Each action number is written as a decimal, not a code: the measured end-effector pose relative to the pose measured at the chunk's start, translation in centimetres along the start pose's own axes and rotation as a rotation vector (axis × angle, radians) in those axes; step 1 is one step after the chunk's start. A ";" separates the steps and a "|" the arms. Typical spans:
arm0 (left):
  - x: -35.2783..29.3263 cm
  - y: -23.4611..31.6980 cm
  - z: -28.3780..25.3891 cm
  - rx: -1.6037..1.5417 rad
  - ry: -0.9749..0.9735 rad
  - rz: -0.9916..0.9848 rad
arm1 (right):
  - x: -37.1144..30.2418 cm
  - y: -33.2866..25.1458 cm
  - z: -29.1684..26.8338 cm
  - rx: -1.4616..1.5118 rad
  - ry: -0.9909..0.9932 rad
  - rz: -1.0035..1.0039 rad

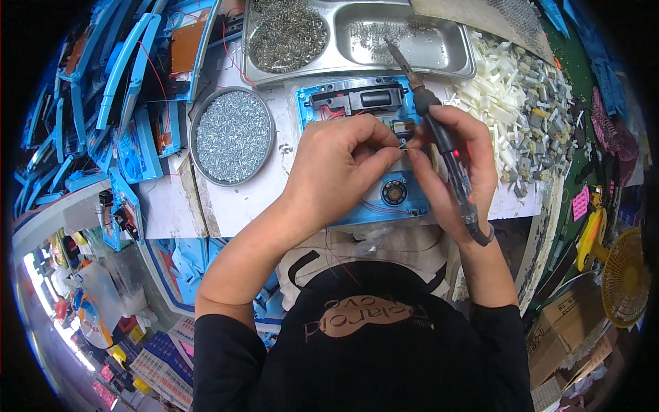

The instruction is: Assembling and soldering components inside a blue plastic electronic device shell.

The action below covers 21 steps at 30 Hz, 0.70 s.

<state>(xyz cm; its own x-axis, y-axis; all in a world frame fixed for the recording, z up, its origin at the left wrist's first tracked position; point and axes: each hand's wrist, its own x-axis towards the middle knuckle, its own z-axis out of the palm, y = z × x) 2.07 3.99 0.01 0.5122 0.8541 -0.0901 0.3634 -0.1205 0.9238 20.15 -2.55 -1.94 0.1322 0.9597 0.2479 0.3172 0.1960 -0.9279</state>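
A blue plastic housing (312, 96) lies on the table in front of me, with a black module (371, 98), a small round speaker (395, 193) and red wires (384, 207) in it. Over its middle, my left hand (343, 161) is closed in a pinch at a small part too fine to make out, perhaps a wire end. My right hand (473, 147) holds a black soldering iron (443, 134) across its palm, metal tip pointing up and away. Its thumb and a fingertip meet the left fingertips at the same spot.
A round tray of screws (232, 137) stands left. Behind the housing is a steel tray (333, 69) with small metal pieces in two compartments. White plastic parts (498, 89) and small grey motors (546, 117) are heaped right. Blue housings (113, 89) pile up far left; a yellow fan (625, 275) stands right.
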 end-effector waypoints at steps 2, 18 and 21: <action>-0.1 0.0 -0.1 0.028 -0.024 0.030 | -0.4 0.0 -0.2 -0.040 0.017 -0.036; -0.7 -1.0 -1.1 0.396 -0.165 0.482 | -1.0 0.1 -7.8 0.170 -0.237 -0.153; -0.7 -1.1 -1.1 0.391 -0.166 0.483 | -0.5 -0.1 -7.7 0.142 -0.283 -0.146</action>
<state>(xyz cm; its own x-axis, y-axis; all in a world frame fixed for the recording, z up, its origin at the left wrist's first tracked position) 0.44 4.06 -0.51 0.7911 0.5720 0.2167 0.3028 -0.6741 0.6737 27.29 -4.61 0.20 -0.1771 0.9335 0.3118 0.1770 0.3419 -0.9229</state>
